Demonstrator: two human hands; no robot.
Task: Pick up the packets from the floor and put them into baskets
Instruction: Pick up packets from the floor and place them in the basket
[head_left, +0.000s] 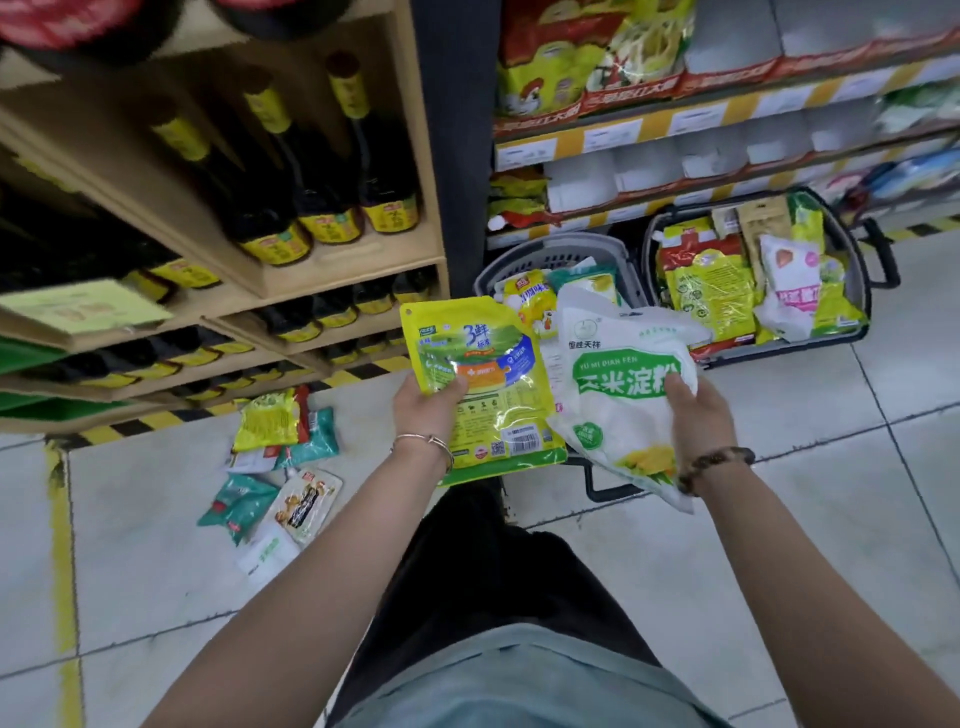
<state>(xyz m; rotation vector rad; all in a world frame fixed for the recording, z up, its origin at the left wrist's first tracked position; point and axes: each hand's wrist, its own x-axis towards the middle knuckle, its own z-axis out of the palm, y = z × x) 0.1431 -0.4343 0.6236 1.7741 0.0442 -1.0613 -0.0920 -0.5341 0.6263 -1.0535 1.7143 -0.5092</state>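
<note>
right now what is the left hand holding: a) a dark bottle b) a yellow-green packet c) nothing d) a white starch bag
b: the left hand grips the yellow-green packet, while the right hand holds the white starch bag.

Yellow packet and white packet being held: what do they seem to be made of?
Yellow packet, held by the left hand: probably glossy plastic film; glare patches shine on its printed face. White packet, held by the right hand: likely softer, thinner plastic; it wrinkles and sags.
</note>
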